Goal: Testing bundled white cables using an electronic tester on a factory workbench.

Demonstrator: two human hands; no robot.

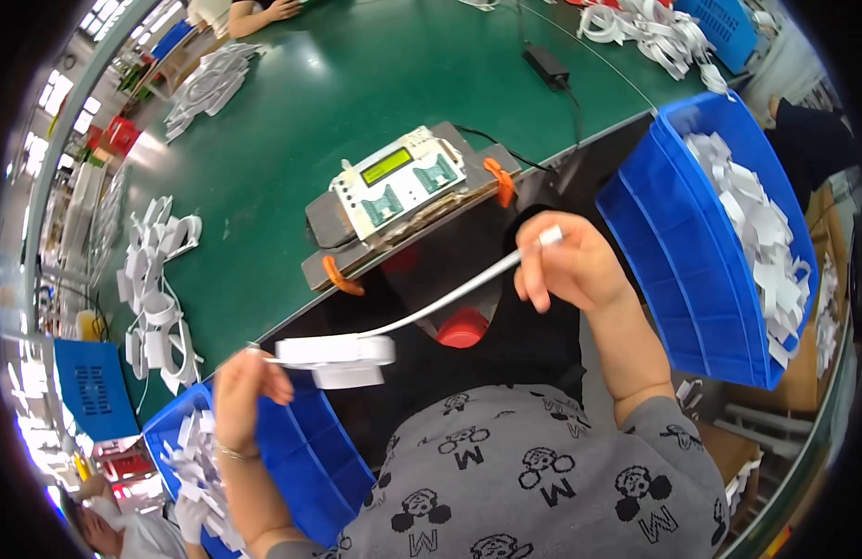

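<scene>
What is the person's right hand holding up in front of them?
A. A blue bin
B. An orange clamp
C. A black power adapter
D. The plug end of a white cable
D: the right hand pinches the small plug end of the white cable, which runs down to the white bundle at the left hand.

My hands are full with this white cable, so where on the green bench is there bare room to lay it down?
The widest bare patch of the green bench lies beyond the tester box, between the white pile far left and the black adapter. A narrower strip runs left of the tester. The left edge is crowded with white cable bundles; both blue bins hold white parts.
</scene>
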